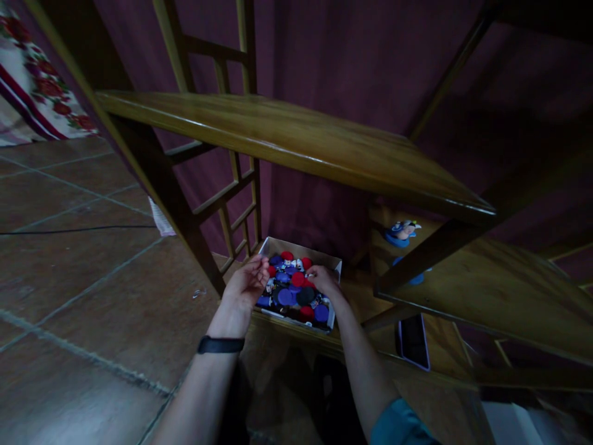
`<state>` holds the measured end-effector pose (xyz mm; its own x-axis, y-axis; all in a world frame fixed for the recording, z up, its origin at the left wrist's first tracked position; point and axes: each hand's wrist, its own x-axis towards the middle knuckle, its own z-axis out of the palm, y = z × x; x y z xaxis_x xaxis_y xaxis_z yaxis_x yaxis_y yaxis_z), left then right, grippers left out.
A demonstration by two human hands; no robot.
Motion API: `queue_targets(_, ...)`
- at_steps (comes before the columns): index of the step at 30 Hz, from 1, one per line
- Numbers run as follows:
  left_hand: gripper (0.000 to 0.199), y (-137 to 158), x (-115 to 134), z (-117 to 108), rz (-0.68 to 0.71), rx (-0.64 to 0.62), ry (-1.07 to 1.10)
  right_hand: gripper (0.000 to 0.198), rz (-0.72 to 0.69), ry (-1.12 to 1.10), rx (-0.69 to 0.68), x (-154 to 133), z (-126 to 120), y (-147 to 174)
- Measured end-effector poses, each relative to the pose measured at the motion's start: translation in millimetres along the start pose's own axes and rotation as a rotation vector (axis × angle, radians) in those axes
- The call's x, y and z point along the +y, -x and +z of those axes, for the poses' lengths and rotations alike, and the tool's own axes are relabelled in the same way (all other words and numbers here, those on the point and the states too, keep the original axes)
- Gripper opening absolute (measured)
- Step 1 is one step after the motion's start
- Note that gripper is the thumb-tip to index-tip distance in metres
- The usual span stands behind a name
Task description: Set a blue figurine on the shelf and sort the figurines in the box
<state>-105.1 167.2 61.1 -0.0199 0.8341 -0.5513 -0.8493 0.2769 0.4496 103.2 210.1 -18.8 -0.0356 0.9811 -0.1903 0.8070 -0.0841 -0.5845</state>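
A shallow cardboard box (302, 247) sits on the lowest wooden shelf, filled with several round discs (293, 290) in blue, red and black. My left hand (245, 285) rests over the box's left edge, fingers curled, with a black band (220, 345) on its wrist. My right hand (324, 281) reaches into the box from the right, fingers down among the discs. Whether either hand grips a disc is hidden by the fingers.
A wooden shelf board (296, 145) juts out above the box. A small blue figure (402, 232) stands on a side shelf to the right, a dark phone-like slab (414, 341) below it. Tiled floor (83, 266) spreads to the left, a floral cloth (37, 86) far left.
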Motion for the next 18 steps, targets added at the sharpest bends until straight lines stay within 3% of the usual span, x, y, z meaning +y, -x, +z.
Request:
queue_targets(7,0.021,-1.8,2.2,-3.1,0.018,-0.010,-0.016,0.016,-0.022,-0.064,0.032,3.4,-4.1,-2.4)
queue_targets(12,0.022,-1.0,5.0,-4.9,0.040,-0.028,-0.024,0.018,-0.037,0.034,0.075,7.1,-4.4,-1.7)
queue_targets(18,0.020,-1.9,3.1,-4.5,0.015,-0.011,-0.014,0.031,-0.018,0.090,-0.076,8.1,-5.9,0.4)
